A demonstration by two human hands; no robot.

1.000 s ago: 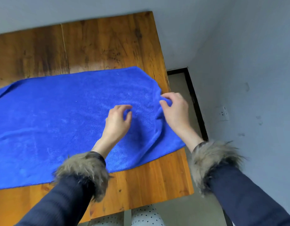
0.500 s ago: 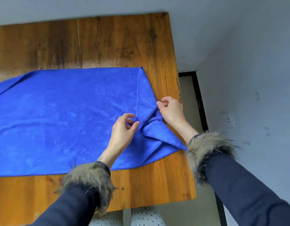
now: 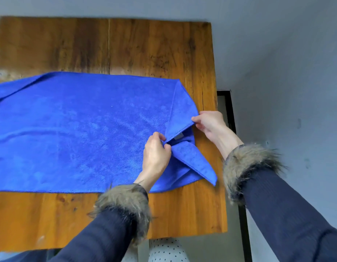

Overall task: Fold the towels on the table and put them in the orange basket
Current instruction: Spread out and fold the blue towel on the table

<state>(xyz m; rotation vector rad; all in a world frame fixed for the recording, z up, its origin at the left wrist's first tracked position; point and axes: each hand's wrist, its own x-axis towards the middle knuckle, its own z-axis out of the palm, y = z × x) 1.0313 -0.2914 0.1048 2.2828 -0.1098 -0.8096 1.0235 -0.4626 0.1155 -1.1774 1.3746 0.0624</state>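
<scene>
Right now the left hand (image 3: 156, 152) pinches the blue towel (image 3: 84, 129) between thumb and curled fingers where two flaps meet at the cloth's right end. Toward two o'clock from it, the right hand (image 3: 208, 123) pinches the hemmed edge of the upper flap, thumb and fingers closed on the cloth, just beside the tabletop's (image 3: 182, 210) right edge. Between the two hands a small grey label (image 3: 178, 136) shows in the gap. A lower flap juts to a point toward five o'clock from the left hand.

Outward from the hands, the towel lies spread on the tabletop, its long axis running nine to three o'clock and its far end passing out of view at nine. Both hands sit at the three o'clock end, the left a little nearer the cloth's middle. Judging by that, any fold of this end over the rest would have to travel toward nine o'clock, along the long axis. No orange basket is in view, so where it lies cannot be told.
</scene>
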